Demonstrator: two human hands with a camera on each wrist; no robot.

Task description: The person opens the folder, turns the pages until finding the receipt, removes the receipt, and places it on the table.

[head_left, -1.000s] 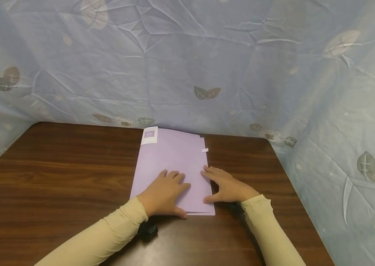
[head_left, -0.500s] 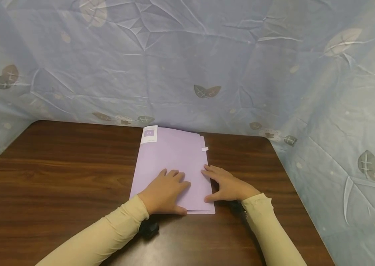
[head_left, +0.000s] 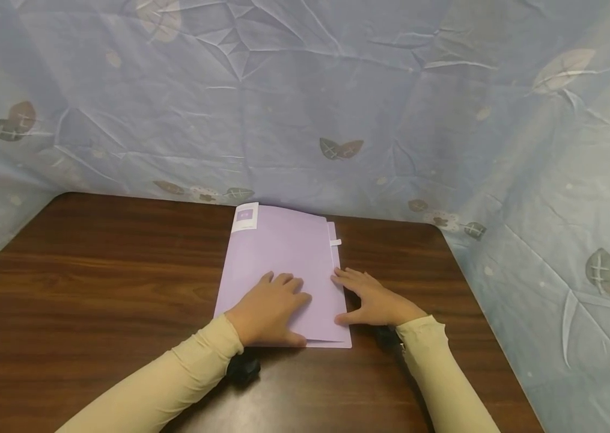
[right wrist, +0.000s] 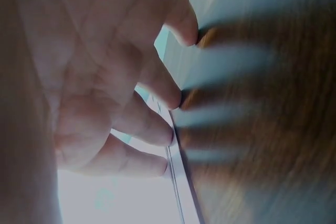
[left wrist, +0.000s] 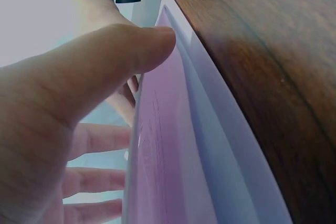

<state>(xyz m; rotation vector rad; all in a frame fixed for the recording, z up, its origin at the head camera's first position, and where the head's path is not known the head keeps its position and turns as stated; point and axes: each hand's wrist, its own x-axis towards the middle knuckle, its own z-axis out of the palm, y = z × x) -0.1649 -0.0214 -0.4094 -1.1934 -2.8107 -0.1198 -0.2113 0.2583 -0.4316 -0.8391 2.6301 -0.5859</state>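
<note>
A lavender file folder (head_left: pixel 288 246) lies closed on the table, a white label (head_left: pixel 245 216) at its upper left corner. My left hand (head_left: pixel 269 310) rests on the front cover, fingers spread, the thumb at the bottom edge. In the left wrist view, the cover stands slightly apart from the back cover (left wrist: pixel 220 114) along that edge. My right hand (head_left: pixel 375 300) is at the folder's right side, fingers extended and apart. Some of its fingertips are right at the folder's edge in the right wrist view; others reach down to the table. A white tab (head_left: pixel 335 242) sticks out above them.
The dark wood table (head_left: pixel 110 282) extends on both sides of the folder. A pale blue leaf-print curtain (head_left: pixel 283 108) hangs behind the table and along its sides. Dark wrist gear (head_left: pixel 243 368) sits under the left wrist.
The head view has shifted slightly. Both hands keep nearly the same places on the folder, which stays where it was.
</note>
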